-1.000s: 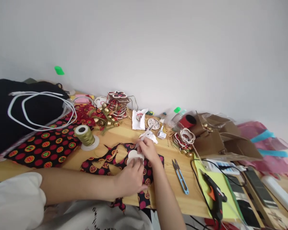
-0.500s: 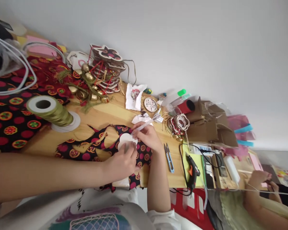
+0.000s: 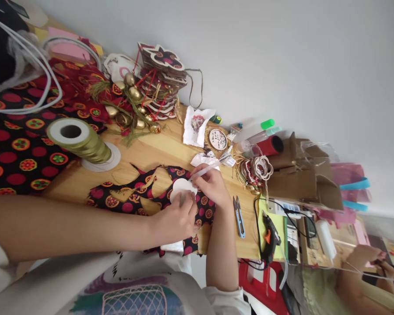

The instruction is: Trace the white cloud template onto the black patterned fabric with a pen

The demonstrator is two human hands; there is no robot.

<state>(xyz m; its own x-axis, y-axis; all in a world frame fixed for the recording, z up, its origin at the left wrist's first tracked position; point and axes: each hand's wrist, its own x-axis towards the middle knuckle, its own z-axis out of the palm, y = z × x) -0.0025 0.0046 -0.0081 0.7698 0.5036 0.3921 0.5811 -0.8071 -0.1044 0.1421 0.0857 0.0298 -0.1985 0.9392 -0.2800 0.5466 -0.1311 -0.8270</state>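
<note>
My left hand (image 3: 175, 217) presses a small white flower-shaped piece (image 3: 181, 187) with its bent fingertips, flat against dark patterned fabric (image 3: 205, 209). In my right hand (image 3: 213, 186) is a slim whitish pen (image 3: 206, 169), gripped near its point, which meets the upper right edge of the white piece. The fabric, dotted with red and orange rounds, has large cut-out gaps on its left side. Beneath my left hand, a white patch (image 3: 172, 246) shows at the table edge.
Blue thread snips (image 3: 239, 216) lie right of my right wrist, with a black glue gun (image 3: 269, 238) beyond. Left stands a spool of green ribbon (image 3: 90, 142). Stacked flower ornaments (image 3: 164, 74) and gold bells (image 3: 134, 93) are behind. A cardboard box (image 3: 292, 175) and another person's hands (image 3: 377, 258) are right.
The head view has swung a little, so the scene sits further right. My hands keep nearly the same place on the white piece, with the pen still at its edge.
</note>
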